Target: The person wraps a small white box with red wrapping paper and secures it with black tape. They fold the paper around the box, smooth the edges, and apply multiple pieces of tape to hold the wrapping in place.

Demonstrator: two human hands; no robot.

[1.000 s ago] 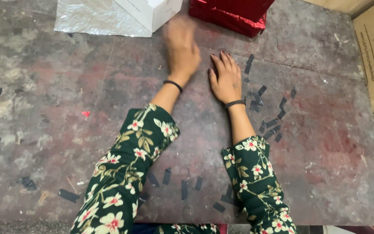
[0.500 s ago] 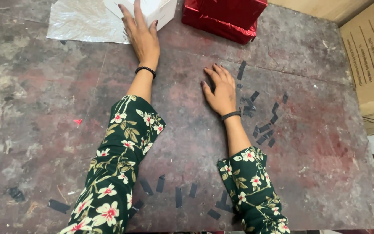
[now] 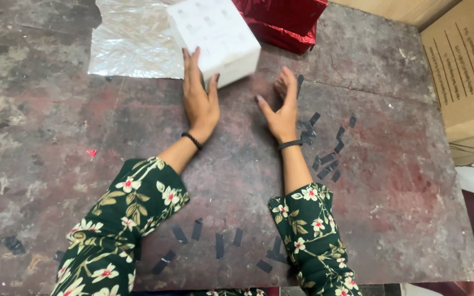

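A white box (image 3: 215, 35) lies tilted on the worn table (image 3: 401, 181), partly over a silver foil sheet (image 3: 130, 44). My left hand (image 3: 199, 101) grips the box's near corner, fingers up its left side and thumb on its front face. My right hand (image 3: 281, 109) stands on its edge just right of the box, fingers apart, holding nothing and not touching the box. Both arms wear green flowered sleeves and dark wrist bands.
A shiny red wrapped box (image 3: 283, 16) sits at the back, behind the white box. A large cardboard carton (image 3: 464, 66) stands off the table's right edge. Several black tape strips (image 3: 325, 153) lie right of my right hand, and more strips (image 3: 218, 244) line the near edge.
My left hand reached to the white box, took hold of it and drew it toward me off the foil. My right hand lifted from flat on the table onto its edge.
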